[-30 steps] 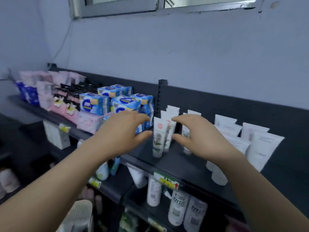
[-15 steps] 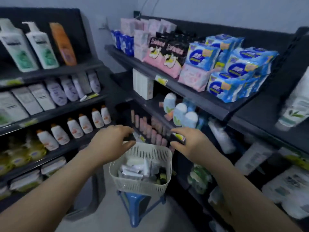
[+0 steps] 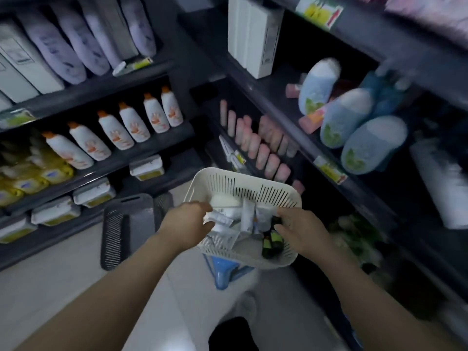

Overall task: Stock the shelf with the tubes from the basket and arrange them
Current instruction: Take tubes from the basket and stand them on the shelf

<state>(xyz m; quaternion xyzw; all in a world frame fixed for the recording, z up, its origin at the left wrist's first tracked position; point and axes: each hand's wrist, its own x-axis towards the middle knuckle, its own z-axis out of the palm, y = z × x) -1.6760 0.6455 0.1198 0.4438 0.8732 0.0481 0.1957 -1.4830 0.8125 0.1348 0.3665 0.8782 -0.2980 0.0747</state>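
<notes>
The left hand [image 3: 187, 221] is inside the white slotted basket [image 3: 243, 186], thumb and fingers pinching a white tube [image 3: 219, 219] on top of the loose tubes [image 3: 247, 219]. The right hand [image 3: 300, 230] is at the basket's right side with its fingers curled downward; whether they hold anything cannot be determined. The basket rests on a blue stool [image 3: 222, 272].

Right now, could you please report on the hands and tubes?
Left hand grips a white tube in the basket. Right hand among the tubes, grip unclear. Dark bottles beside it.

Half-curled left grip [image 3: 188, 220], half-curled right grip [image 3: 300, 230].
</notes>
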